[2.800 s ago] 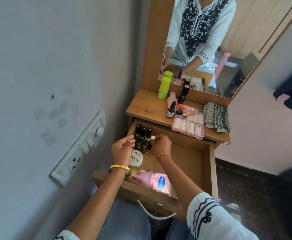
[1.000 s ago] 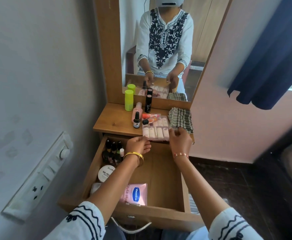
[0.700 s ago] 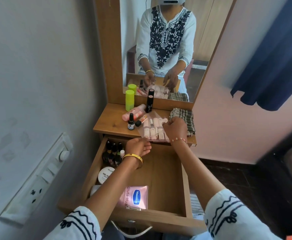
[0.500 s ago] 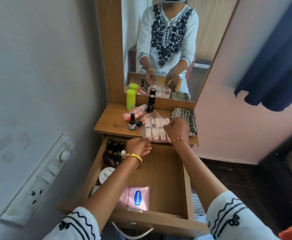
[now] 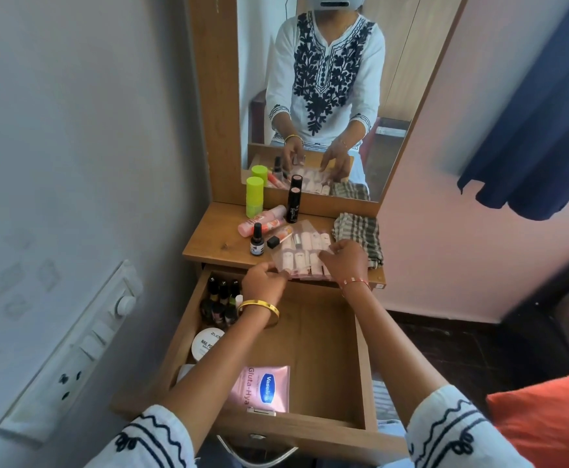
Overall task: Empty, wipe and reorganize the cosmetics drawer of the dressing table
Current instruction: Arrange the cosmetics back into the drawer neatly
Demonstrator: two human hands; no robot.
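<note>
Both hands meet at the front edge of the dressing table top [image 5: 215,244], on a clear plastic pack of small pale bottles [image 5: 305,246] that lies flat there, between a black-capped tube [image 5: 278,238] and a folded checked cloth [image 5: 359,236]. The left hand [image 5: 264,282], with a gold bangle [image 5: 259,307] on its wrist, pinches the pack's near left corner with curled fingers; the right hand [image 5: 345,258], wearing a thin bracelet [image 5: 355,283], lies over the pack's near right part with its fingers bent down on the plastic, though whether they grip it or only press cannot be told. Behind the pack stand a lime-green bottle [image 5: 254,195] and a black stick tube [image 5: 295,199] against the mirror [image 5: 394,79]; a pink bottle [image 5: 261,221] lies on its side, and a small dark dropper bottle [image 5: 257,239] stands just in front of it. Below, the drawer [image 5: 361,349] is pulled open. In its far left corner a cluster of dark nail polish bottles [image 5: 222,304] stands upright; nearer along the left wall sits a round white jar of nail polish remover pads [image 5: 205,342], and at the front lies a pink Vaseline sachet [image 5: 269,388].
</note>
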